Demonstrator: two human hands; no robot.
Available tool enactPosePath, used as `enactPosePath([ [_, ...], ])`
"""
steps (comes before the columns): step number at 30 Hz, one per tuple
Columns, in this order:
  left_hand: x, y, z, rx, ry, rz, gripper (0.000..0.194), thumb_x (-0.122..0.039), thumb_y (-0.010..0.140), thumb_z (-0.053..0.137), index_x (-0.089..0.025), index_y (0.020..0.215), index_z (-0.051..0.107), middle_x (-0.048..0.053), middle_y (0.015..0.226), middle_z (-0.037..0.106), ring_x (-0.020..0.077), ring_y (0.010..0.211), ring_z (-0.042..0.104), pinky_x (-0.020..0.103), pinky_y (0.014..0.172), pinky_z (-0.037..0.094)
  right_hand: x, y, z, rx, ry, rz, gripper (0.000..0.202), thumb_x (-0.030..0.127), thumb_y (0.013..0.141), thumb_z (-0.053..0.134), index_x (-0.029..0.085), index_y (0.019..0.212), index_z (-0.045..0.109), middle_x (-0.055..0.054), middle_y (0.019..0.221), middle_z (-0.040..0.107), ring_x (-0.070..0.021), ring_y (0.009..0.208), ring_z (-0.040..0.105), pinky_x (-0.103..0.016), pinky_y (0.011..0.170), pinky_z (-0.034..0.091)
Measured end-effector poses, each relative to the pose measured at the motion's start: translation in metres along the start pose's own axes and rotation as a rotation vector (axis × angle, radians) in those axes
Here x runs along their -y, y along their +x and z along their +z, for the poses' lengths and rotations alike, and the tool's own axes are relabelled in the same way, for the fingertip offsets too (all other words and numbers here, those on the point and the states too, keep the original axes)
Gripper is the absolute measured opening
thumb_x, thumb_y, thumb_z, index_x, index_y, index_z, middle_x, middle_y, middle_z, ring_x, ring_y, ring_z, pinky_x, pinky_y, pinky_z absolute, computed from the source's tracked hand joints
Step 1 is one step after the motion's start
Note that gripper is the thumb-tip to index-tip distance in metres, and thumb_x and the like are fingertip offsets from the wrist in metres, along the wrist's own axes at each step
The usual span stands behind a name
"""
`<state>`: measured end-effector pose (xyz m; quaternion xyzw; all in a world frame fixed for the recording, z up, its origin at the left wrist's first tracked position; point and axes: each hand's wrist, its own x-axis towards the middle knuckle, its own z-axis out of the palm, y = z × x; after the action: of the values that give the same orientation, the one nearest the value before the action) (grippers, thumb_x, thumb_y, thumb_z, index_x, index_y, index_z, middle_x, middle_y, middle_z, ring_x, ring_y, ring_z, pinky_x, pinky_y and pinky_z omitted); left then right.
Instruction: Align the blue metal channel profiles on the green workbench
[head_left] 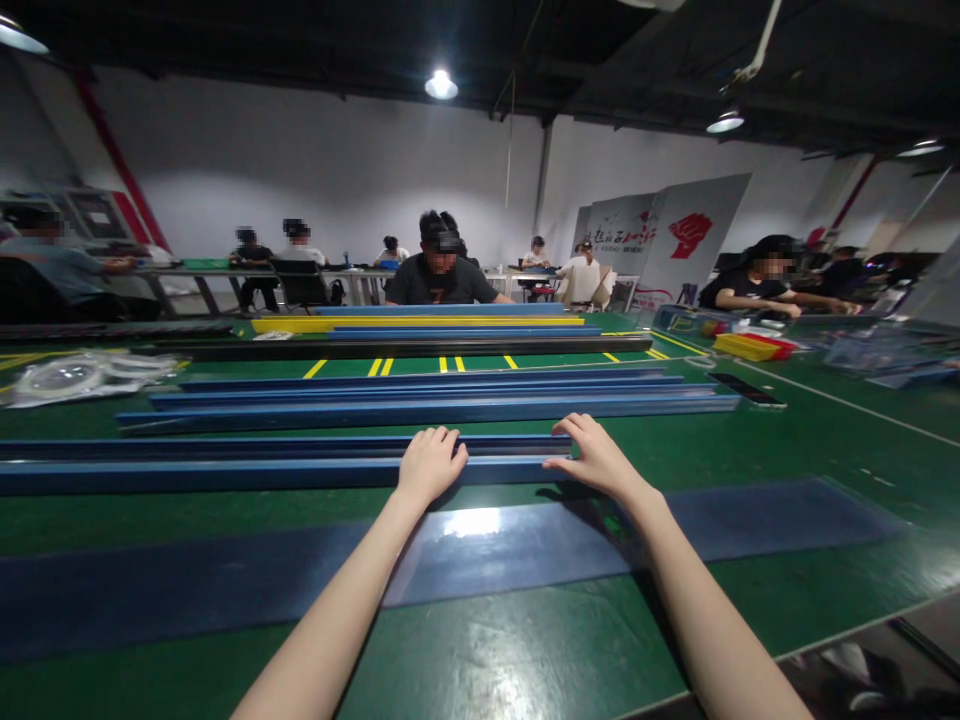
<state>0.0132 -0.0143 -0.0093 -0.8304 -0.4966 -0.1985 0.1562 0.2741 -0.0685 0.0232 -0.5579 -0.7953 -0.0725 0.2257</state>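
Note:
A long blue channel strip (247,474) lies across the green table, running out of view at the left. Over it, near its right end, is my left hand (433,465), its fingers bent across the far wall and its thumb toward the right. My right hand (596,458) is at the strip's right end, thumb and fingers spread apart around that end; firm contact cannot be made out. Nearer to me, a flat, glossy, see-through bluish sheet (517,550) stretches beneath my forearms.
Beyond the held strip lie several blue channels (435,408), a black strip (420,347) and a yellow strip (465,324). A phone (750,390) lies at their right, a plastic-wrapped bundle (82,378) at the left. A co-worker (439,275) sits opposite; yellow and red trays (752,346) stand at right.

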Motion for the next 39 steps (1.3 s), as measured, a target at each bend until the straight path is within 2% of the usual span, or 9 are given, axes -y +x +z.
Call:
enactPosePath([
  [2,0.0,0.0,0.001,-0.009,-0.004,0.001,0.034,-0.03,0.086,0.034,-0.014,0.102,0.06,0.009,0.094,0.063,0.0212,0.089,0.055,0.033,0.081,0.039,0.008,0.002,-0.005,0.03,0.031,0.028,0.032,0.051,0.076,0.051,0.02,0.078,0.061,-0.004,0.085,0.062,-0.0182,0.083,0.053,-0.028,0.072,0.037],
  [5,0.0,0.0,0.001,-0.011,0.0,0.002,0.034,-0.03,0.086,0.034,-0.015,0.102,0.06,0.008,0.094,0.063,0.0212,0.089,0.055,0.033,0.081,0.039,0.022,0.003,-0.01,0.234,0.104,0.086,0.033,0.051,0.077,0.05,0.021,0.071,0.064,-0.001,0.073,0.064,-0.0142,0.069,0.056,-0.023,0.06,0.035],
  [8,0.0,0.0,-0.001,0.003,0.009,-0.002,0.034,-0.03,0.087,0.034,-0.015,0.102,0.06,0.008,0.095,0.063,0.0207,0.089,0.055,0.033,0.081,0.039,0.034,0.002,-0.011,0.439,0.109,0.083,0.027,0.05,0.069,0.059,0.024,0.072,0.067,0.001,0.068,0.065,-0.0136,0.065,0.057,-0.022,0.055,0.032],
  [12,-0.001,0.0,-0.003,0.017,0.009,-0.004,0.033,-0.03,0.087,0.033,-0.016,0.102,0.059,0.007,0.095,0.063,0.0203,0.09,0.055,0.032,0.082,0.039,0.046,-0.001,-0.006,0.571,0.08,0.045,0.03,0.049,0.056,0.069,0.025,0.074,0.066,0.002,0.076,0.067,-0.0152,0.071,0.059,-0.021,0.053,0.031],
  [23,-0.001,0.0,-0.007,0.06,-0.017,-0.014,0.034,-0.031,0.087,0.032,-0.017,0.104,0.058,0.008,0.097,0.062,0.0207,0.092,0.054,0.033,0.084,0.037,0.05,0.001,0.005,0.58,0.015,0.056,0.024,0.036,0.056,0.075,0.023,0.074,0.064,0.001,0.074,0.066,-0.0158,0.071,0.06,-0.022,0.05,0.027],
  [31,0.001,0.004,-0.015,0.169,-0.059,-0.005,0.035,-0.035,0.087,0.034,-0.016,0.106,0.057,0.009,0.103,0.06,0.0225,0.098,0.053,0.034,0.085,0.038,0.05,0.002,0.006,0.563,0.017,0.079,0.02,0.033,0.059,0.073,0.023,0.073,0.064,0.001,0.074,0.066,-0.0138,0.07,0.059,-0.021,0.05,0.028],
  [39,0.005,0.008,-0.016,0.224,-0.123,0.003,0.042,-0.044,0.087,0.034,-0.015,0.106,0.057,0.01,0.105,0.06,0.0232,0.1,0.053,0.033,0.086,0.038,0.051,0.001,0.007,0.501,-0.049,0.076,0.018,0.033,0.059,0.073,0.023,0.072,0.064,-0.001,0.074,0.067,-0.0168,0.071,0.06,-0.022,0.05,0.027],
])
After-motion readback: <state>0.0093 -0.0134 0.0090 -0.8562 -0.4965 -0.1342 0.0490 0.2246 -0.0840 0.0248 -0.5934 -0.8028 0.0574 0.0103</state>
